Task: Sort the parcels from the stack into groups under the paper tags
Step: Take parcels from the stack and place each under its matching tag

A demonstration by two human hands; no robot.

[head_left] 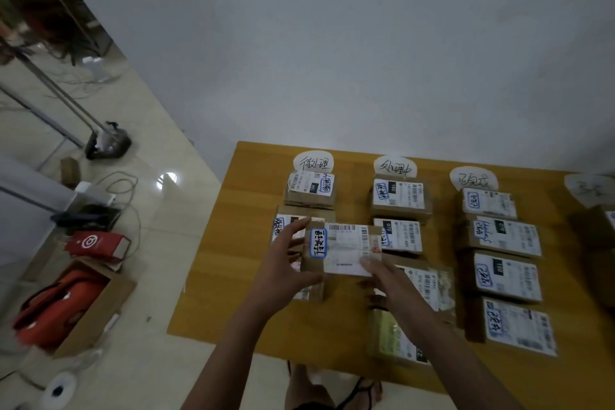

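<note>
A cardboard parcel (342, 248) with a white shipping label and a blue-edged handwritten sticker is held above the left column of the wooden table (233, 243). My left hand (286, 266) grips its left end, thumb under and fingers over the top. My right hand (392, 283) holds its near right corner. Three round paper tags lie along the table's far edge: left tag (313, 163), middle tag (395, 167), right tag (474, 178). A column of labelled parcels sits under each tag, such as the box (311, 190) below the left tag.
A fourth tag (590, 188) and a box show at the right edge. Left of the table, on the tiled floor, stand an open carton with red items (73, 306), a red box (100, 245), cables and a black stand base (108, 143). A white wall rises behind.
</note>
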